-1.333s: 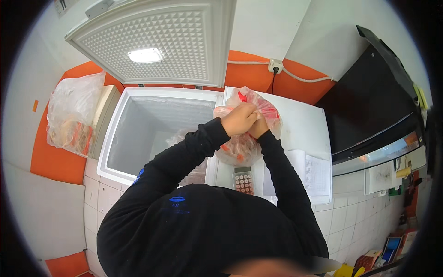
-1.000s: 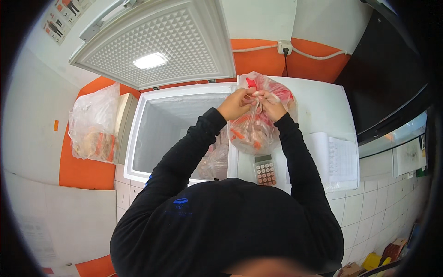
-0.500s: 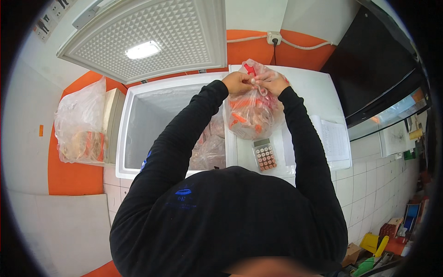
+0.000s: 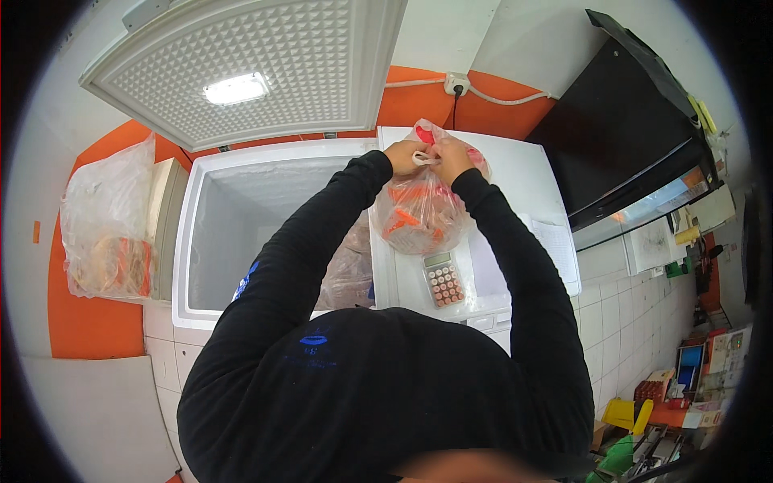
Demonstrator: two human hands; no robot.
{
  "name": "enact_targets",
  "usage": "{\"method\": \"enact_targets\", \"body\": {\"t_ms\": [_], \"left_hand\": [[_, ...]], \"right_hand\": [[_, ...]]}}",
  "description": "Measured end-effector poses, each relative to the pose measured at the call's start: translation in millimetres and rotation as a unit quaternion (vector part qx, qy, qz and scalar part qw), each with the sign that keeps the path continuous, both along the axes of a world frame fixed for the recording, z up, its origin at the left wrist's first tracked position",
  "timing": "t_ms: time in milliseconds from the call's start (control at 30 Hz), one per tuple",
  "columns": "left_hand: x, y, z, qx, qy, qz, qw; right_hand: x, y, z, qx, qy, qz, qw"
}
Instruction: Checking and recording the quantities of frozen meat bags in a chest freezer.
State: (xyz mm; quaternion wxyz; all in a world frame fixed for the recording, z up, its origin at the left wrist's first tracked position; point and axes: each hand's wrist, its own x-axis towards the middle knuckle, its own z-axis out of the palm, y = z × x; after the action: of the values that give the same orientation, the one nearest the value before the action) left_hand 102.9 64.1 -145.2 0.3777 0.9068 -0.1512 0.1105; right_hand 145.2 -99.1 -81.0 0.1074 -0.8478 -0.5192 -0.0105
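Observation:
A clear plastic bag (image 4: 419, 213) full of orange and red pieces rests on the white closed lid of a chest freezer (image 4: 523, 181). My left hand (image 4: 403, 157) and my right hand (image 4: 451, 157) both pinch the bunched top of the bag, close together, with the white handles between the fingers. A small calculator (image 4: 444, 279) with pink keys lies on the lid just below the bag.
To the left an open white freezer compartment (image 4: 241, 233) holds another filled bag (image 4: 350, 270), its lid (image 4: 241, 68) raised. A large bag (image 4: 105, 229) hangs on the orange wall at left. Papers (image 4: 555, 245) lie at right, beside a black cabinet (image 4: 620, 137).
The bag and both hands have stayed at the top of the lid; my view has shifted and the hands have drawn closer together on the bag's neck.

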Motion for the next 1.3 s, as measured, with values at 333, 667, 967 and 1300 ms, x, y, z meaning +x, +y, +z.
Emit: {"method": "enact_targets", "body": {"t_ms": [333,667,967,1300], "left_hand": [[-3.4,-10.9,4.7,-0.076,0.023,0.07,0.994],[-13.1,-11.1,17.6,-0.035,0.054,0.053,0.997],[-11.2,-13.3,10.6,-0.062,0.034,0.045,0.996],[-11.5,-24.3,10.3,-0.046,-0.016,0.145,0.988]], "right_hand": [[18.1,3.7,-50.6,0.297,-0.014,-0.082,0.951],[1.0,-2.3,-75.6,0.404,-0.049,-0.192,0.893],[5.5,-13.9,-77.0,0.428,0.083,-0.17,0.884],[1.2,-20.2,-78.0,0.376,0.141,-0.129,0.907]]}}
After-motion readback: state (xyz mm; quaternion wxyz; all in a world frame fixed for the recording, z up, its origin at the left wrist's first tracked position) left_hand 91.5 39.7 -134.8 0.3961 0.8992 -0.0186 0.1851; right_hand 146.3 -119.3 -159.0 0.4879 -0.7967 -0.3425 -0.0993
